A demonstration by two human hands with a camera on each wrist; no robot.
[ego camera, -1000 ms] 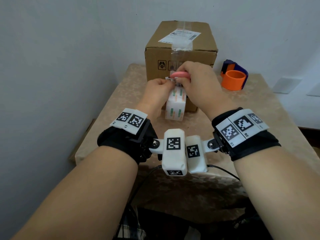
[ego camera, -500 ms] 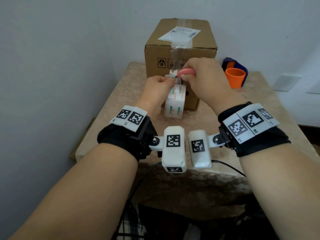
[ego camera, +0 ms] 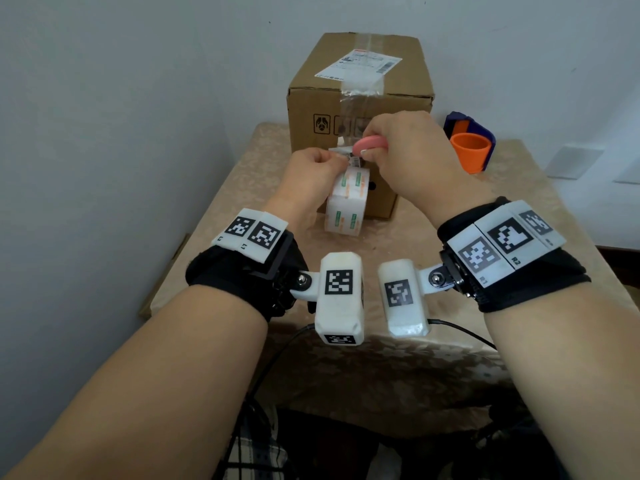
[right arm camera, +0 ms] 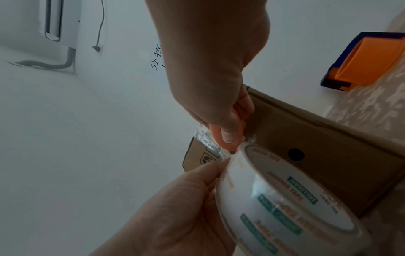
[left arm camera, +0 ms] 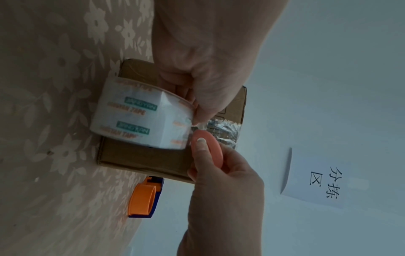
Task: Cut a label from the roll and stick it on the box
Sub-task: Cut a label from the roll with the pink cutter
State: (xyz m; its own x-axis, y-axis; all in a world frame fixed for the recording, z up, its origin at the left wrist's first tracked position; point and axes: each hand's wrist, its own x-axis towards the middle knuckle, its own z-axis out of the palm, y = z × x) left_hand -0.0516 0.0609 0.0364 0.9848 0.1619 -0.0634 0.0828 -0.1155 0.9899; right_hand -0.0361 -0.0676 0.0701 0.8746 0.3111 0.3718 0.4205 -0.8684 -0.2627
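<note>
A brown cardboard box (ego camera: 360, 109) stands at the back of the table, with a shipping label on its top. In front of its near face is a white roll (ego camera: 346, 202) printed in green and orange. My left hand (ego camera: 341, 161) pinches the free end of the strip at the top of the roll (left arm camera: 136, 119). My right hand (ego camera: 372, 152) grips a small pink cutter (ego camera: 372, 143), whose tip (left arm camera: 208, 147) meets the strip just beside the left fingertips (left arm camera: 203, 107). From the right wrist, the cutter (right arm camera: 219, 136) sits at the roll's (right arm camera: 274, 199) upper edge. The blade itself is hidden.
An orange and blue tape dispenser (ego camera: 471, 147) stands right of the box. The table (ego camera: 242, 188), under a beige flowered cloth, is pushed against the wall on its left. A white paper sign (left arm camera: 317, 181) hangs on the wall behind. Cables hang at the near table edge.
My right wrist has drifted to the right, away from the left one, and the cutter stays at the strip. The left hand keeps its pinch on the strip's end.
</note>
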